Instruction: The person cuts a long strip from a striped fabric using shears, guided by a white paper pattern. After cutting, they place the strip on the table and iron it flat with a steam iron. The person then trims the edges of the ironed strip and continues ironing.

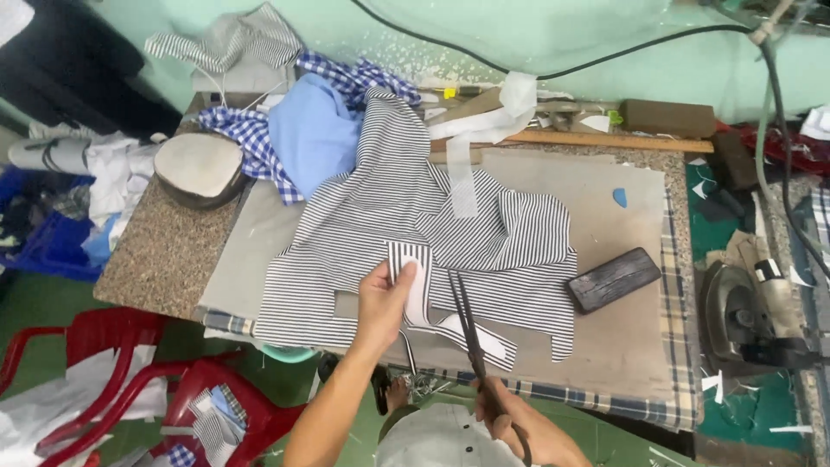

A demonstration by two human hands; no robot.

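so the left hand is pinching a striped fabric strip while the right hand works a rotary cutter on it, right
Not quite: the right hand holds long scissors, not a rotary cutter, as the head view shows. The rest stands: the left hand pinches the striped fabric strip over the striped cloth on the table.

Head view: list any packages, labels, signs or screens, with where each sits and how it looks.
No packages, signs or screens show.
Closest to a label: small white tag with a dark band, on the beige cloth beside the iron at right; its marks are too small to tell.
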